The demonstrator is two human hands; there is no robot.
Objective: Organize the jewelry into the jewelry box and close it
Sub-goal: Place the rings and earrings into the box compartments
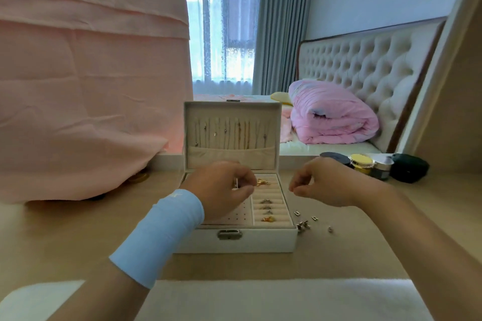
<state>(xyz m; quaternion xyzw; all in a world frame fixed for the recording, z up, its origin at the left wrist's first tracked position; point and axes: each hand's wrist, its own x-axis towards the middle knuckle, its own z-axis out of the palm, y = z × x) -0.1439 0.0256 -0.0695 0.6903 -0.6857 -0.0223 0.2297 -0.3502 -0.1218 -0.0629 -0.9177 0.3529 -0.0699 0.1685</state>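
A white jewelry box [257, 241] stands open on the wooden table, its lid [232, 133] upright with several necklaces hanging inside. Rings [266, 207] sit in the padded rolls on the right side of the tray, and a gold piece [263, 182] lies at the back. My left hand [221, 187] hovers over the tray and pinches a small silver piece [236, 182]. My right hand [323, 182] hangs just right of the box with fingers curled and thumb meeting fingertips; whether it holds anything is unclear. Several small silver earrings [303, 225] lie on the table by the box's right front corner.
Cosmetic jars [362, 161] and a dark green case [408, 168] stand at the back right. A pink cloth [86, 86] drapes over something at the left. A white mat [260, 300] lies at the table's near edge. A bed with a pink quilt is behind.
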